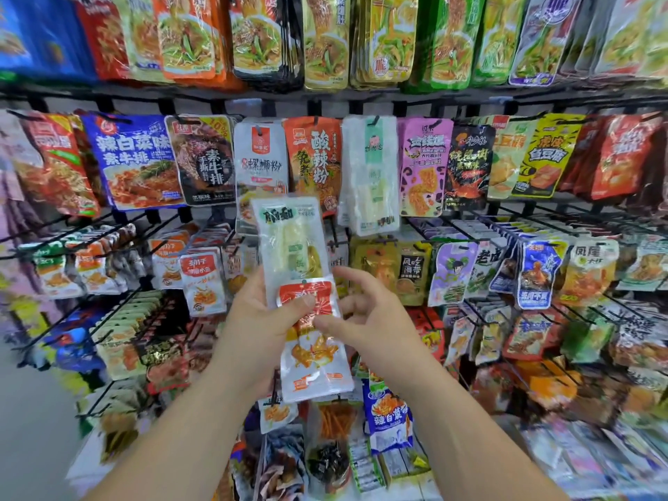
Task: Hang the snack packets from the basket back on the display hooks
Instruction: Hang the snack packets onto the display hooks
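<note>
Orange-and-white film lies nearest the camera: the orange packet (315,343) overlaps the lower end of the pale packet (289,240), and both are held in front of the rack.

1. Grip. The left hand (260,320) is clamped on both packets, with its thumb across the orange header and its fingers hidden behind. The right hand (372,320), just right of the pale packet's lower end, rests its thumb tip on the orange packet's right edge. Its fingers are spread apart, and no closed pinch is visible.

2. Orientation. Each packet's long axis runs nearly vertical, header end up and top leaning slightly left. Printed faces are toward the camera. No hang hole can be made out on either.

3. Step in hand, as judged: separating the pair so that one can be hung. The right hand should take one packet fully, keep its header uppermost and face outward, and bring the hole square to the hook tip before sliding it back.

4. Destinations. Hanging pale packets (368,175) of the same kind sit on a hook (376,120) above and right of the pale packet. Hanging orange packets (203,280) of a similar print lie left of its lower end. The rack (325,97) runs behind. The basket is not in view.
</note>
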Available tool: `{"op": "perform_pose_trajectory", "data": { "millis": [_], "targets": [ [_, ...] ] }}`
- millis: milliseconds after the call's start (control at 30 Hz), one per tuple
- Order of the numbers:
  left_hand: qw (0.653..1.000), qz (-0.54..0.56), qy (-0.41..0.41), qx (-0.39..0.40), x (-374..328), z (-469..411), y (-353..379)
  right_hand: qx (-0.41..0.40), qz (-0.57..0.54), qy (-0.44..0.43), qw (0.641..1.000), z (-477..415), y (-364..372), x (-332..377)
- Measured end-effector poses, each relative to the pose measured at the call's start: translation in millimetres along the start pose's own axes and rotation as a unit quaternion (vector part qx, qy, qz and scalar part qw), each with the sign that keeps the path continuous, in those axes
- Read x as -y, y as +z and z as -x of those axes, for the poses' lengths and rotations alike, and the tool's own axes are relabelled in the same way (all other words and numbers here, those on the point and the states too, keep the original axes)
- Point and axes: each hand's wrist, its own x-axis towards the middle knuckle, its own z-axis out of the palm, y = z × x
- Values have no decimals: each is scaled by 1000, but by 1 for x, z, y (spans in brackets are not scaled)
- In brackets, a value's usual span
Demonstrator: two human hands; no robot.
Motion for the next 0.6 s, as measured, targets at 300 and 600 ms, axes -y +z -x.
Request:
{"op": "perform_pose_trajectory", "data": {
  "millis": [300,600],
  "targets": [
    [996,-44,-76,34,28,72,-1,73,137,-72,985,61,16,-25],
    [990,-2,-95,-99,32,126,-32,115,132,-64,982,90,49,-30]
  ]
}}
